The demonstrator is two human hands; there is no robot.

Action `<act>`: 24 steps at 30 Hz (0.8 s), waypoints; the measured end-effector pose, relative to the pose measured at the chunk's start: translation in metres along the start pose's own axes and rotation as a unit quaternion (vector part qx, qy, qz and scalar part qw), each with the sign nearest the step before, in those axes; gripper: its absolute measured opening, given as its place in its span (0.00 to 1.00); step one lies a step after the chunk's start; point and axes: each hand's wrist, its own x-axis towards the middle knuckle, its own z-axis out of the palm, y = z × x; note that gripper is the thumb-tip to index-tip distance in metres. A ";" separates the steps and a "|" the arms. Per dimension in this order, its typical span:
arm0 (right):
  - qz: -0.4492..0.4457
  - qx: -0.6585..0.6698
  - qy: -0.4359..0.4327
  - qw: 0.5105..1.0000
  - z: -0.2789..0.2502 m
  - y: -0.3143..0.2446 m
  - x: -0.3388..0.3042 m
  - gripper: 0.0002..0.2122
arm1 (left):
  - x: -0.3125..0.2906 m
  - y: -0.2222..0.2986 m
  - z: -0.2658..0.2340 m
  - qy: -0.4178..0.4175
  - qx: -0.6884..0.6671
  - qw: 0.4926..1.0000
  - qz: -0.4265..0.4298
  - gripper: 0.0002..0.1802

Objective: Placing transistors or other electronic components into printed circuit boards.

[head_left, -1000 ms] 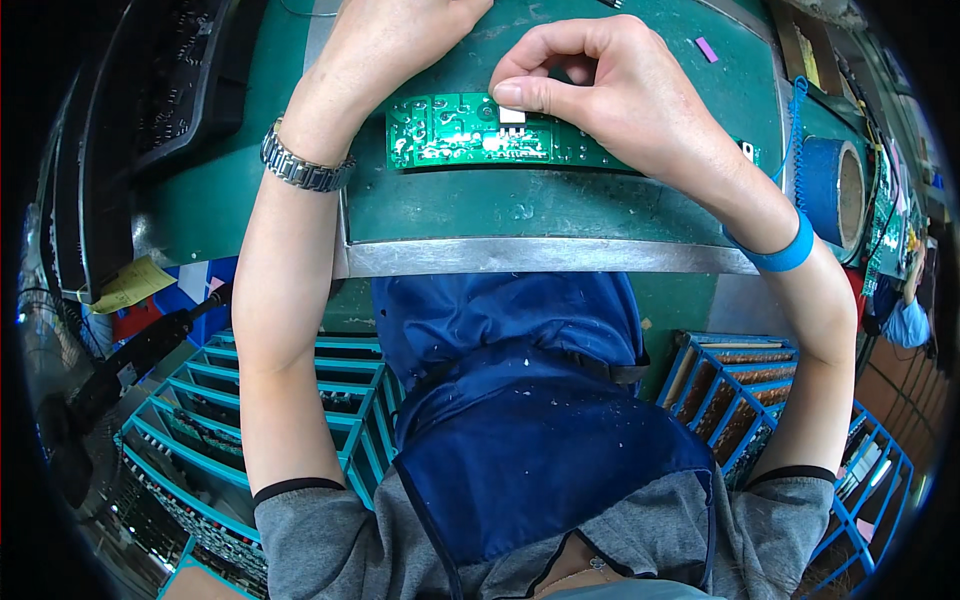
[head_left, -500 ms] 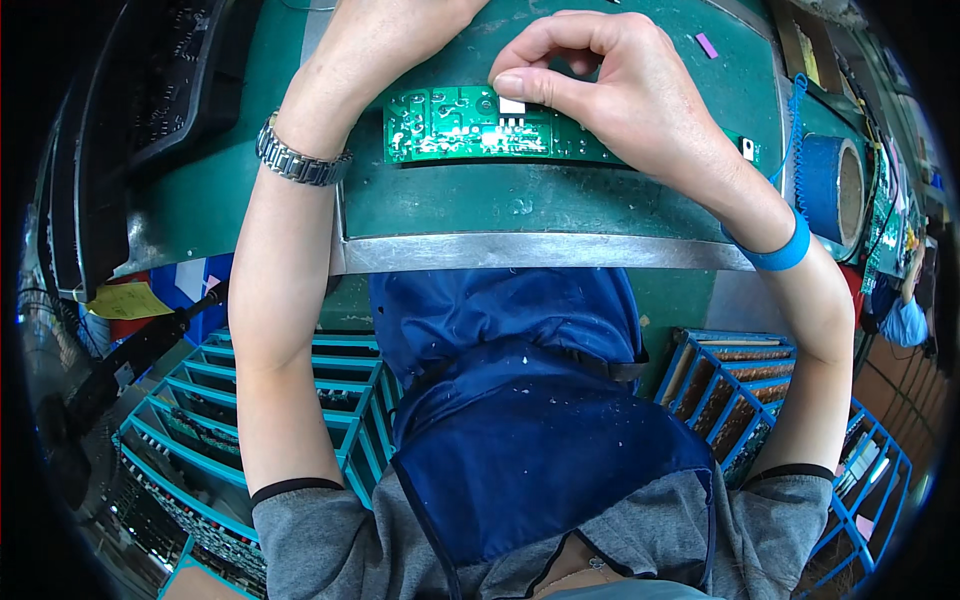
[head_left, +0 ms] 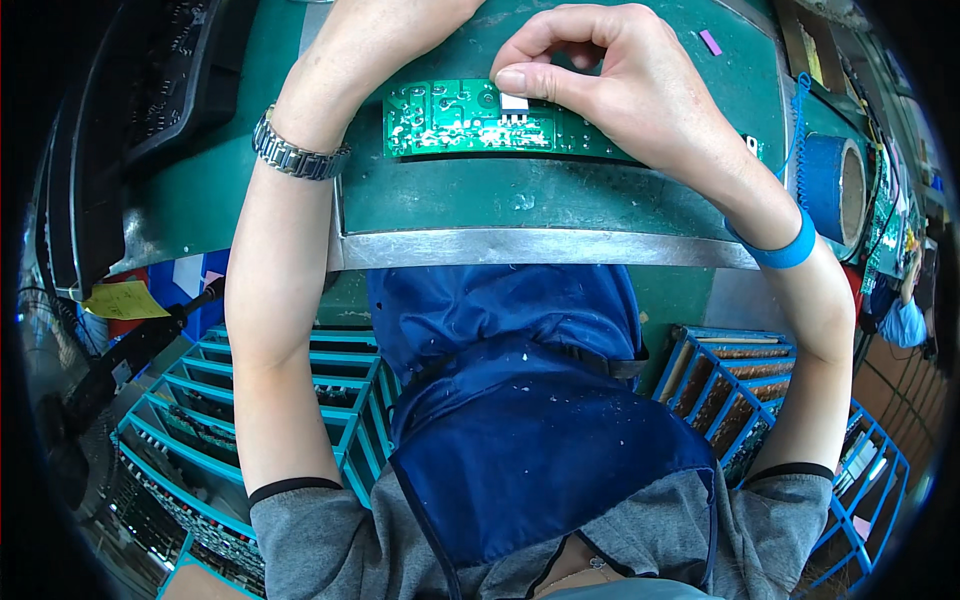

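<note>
The green circuit board (head_left: 425,118) lies on the green surface (head_left: 430,200) with its long axis running left to right, nearly parallel to the metal edge strip (head_left: 540,248) in front of the person. The right hand (head_left: 635,95) is over the board's right half, thumb and forefinger pinched together at the far edge of a small pale component (head_left: 514,104), whose dark base and short metal legs point back toward the person. The fingertips therefore meet the component from its far side, and its legs stay uncovered on the near side. The left hand (head_left: 400,35) is farther from the component, beyond the board's left end; its fingers are cut off by the upper border, so I cannot tell whether it is grasping anything, and the right is clearly the nearer of the two
</note>
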 end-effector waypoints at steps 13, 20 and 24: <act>0.024 0.009 -0.009 1.000 0.002 -0.004 0.002 0.06 | -0.002 0.002 -0.005 -0.012 0.001 1.000 -0.006 0.10; -0.061 -0.070 0.043 0.995 0.003 0.000 -0.007 0.05 | 0.003 -0.001 0.005 -0.016 -0.010 1.000 0.018 0.10; -0.108 -0.062 0.052 0.991 0.010 -0.010 -0.006 0.05 | -0.006 0.003 -0.013 -0.019 0.010 1.000 -0.002 0.10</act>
